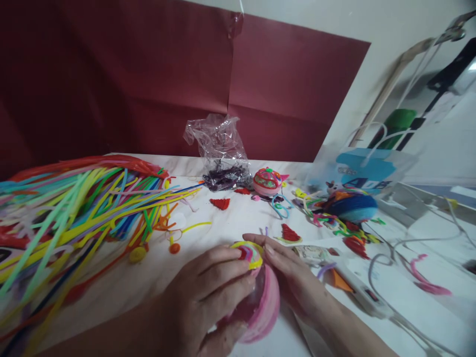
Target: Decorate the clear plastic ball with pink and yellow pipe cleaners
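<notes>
Pink ball [273,307] is sitting low and central between the hands, over the bench [238,223], and I'm seeing both touching the work. It is showing no clear long axis. The left hand [208,287] is curling around its left flank, fingers reaching onto the yellow-rimmed coil [256,259] on its upper side. The right hand [297,280] is lying along the right, fingers extended at the coil's far edge; I cannot tell if it's gripping. Neither is nearer. Leftward, loose pipe cleaners [85,208] are spreading close to the left forearm; rightward, a power strip [362,290] is lying beside the right forearm. Farther off, a decorated ball [267,183] is resting near a clear bag [223,141].
</notes>
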Motion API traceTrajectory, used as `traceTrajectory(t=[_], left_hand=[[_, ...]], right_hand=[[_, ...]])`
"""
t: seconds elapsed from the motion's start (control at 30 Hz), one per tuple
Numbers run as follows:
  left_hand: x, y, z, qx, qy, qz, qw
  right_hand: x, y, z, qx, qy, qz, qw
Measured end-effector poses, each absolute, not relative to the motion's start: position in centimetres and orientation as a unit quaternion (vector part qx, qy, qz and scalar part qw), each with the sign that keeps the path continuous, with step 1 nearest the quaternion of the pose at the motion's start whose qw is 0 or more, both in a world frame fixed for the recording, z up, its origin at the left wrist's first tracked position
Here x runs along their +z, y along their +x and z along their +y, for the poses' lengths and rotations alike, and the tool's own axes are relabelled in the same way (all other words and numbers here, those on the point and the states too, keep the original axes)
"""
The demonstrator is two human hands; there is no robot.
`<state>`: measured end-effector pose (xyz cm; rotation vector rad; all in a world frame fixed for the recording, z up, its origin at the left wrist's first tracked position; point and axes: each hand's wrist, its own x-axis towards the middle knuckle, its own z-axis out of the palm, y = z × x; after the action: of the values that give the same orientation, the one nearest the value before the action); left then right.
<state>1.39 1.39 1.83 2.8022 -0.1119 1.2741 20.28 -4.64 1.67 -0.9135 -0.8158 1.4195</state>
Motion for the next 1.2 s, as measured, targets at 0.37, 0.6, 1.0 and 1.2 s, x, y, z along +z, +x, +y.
traceTrajectory(t=[0.37, 0.6, 1.0, 1.2], left_hand=[[3.4, 2.0, -0.1, 0.42, 0.901, 0.077, 0.082], [4.5, 2.2, -0.2, 0.404, 0.904, 0.105, 0.096], [5.4, 1.8, 0.7, 0.403, 0.915, -0.035, 0.004], [5.2, 1.7, 0.7, 0.41, 0.912, -0.023, 0.0]], right_hand=[[2.1, 19.6, -5.1, 0.582, -0.425, -0.358, 0.594], [2.2, 19.4, -5.2, 0.559, -0.446, -0.375, 0.59], [2.5, 19.2, -5.4, 0.528, -0.463, -0.419, 0.576], [2.9, 19.0, -5.5, 0.504, -0.486, -0.434, 0.568]])
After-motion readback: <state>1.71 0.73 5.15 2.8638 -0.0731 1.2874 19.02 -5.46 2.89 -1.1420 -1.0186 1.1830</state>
